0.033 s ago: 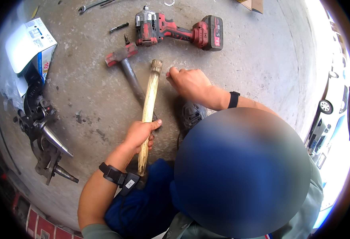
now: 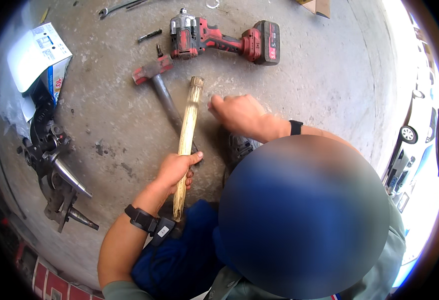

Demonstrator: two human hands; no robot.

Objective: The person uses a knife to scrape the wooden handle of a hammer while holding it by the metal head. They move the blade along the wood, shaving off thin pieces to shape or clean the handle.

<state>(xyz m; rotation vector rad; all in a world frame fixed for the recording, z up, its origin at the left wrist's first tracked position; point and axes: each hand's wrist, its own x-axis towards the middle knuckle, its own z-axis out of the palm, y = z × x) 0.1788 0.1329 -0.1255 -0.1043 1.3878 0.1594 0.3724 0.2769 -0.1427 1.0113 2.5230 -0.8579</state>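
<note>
My left grip (image 2: pixel 176 172) is wrapped around the lower half of a wooden handle (image 2: pixel 189 122), which crosses in front of a sledgehammer (image 2: pixel 164 95) on the concrete floor (image 2: pixel 324 90); my right grip (image 2: pixel 239 116) curls near the handle's upper end, though I cannot tell whether it pinches anything

From my remote seat I see a red-and-black cordless power tool (image 2: pixel 224 43) lying beyond the right fingers (image 2: pixel 217 106). A slim dark rod (image 2: pixel 150 35) rests past the left fingers (image 2: pixel 189 181), near the tool's left end, and an open-ended wrench (image 2: pixel 105 11) lies farther out. Well left of the left fingers I make out a worn metal part (image 2: pixel 64 172) with tapered shafts and, beyond it, a white box (image 2: pixel 42 55). White cars (image 2: pixel 418 120) stand far right of the right fingers.
</note>
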